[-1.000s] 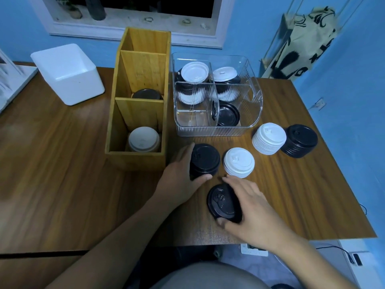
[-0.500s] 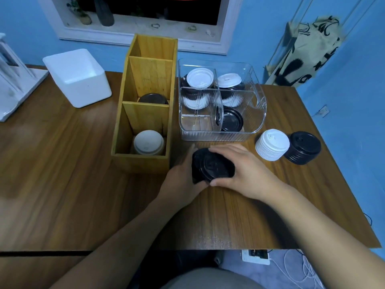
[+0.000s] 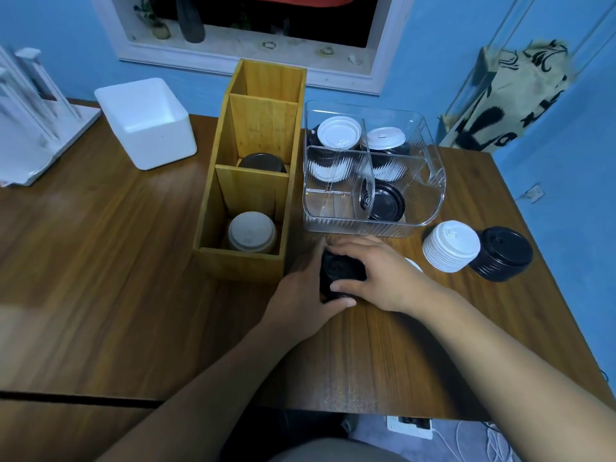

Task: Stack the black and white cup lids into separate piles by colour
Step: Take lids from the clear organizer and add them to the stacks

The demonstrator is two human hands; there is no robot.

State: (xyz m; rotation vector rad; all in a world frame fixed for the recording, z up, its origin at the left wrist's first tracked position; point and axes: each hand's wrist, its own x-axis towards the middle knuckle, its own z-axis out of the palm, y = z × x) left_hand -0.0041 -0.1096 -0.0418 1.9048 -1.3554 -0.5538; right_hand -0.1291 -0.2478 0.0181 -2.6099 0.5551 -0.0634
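Both hands on one black lid stack [image 3: 340, 271], near the table's [image 3: 133, 261] middle, just in front of the clear bin [image 3: 433, 181].
- Left hand [image 3: 300, 295]: curled round the stack's left side, thumb tucked under its near edge.
- Right hand [image 3: 376, 275]: draped over the top and right side, fingers curled over the far rim, thumb on the near rim.
- A sliver of a white lid [image 3: 415, 264] shows just behind the right hand; the rest is hidden.

Right of the hands: white lid pile [image 3: 450, 246] and black lid pile [image 3: 503, 253], side by side, touching or nearly so.

Clear bin: white-topped stacks in both back compartments, one black lid [image 3: 386, 201] front right.

Wooden organiser [image 3: 233, 261], left of the bin: pale lid [image 3: 251, 231] in the front compartment, dark lid [image 3: 261, 162] in the middle one.

White foam box [image 3: 150, 125] far left.
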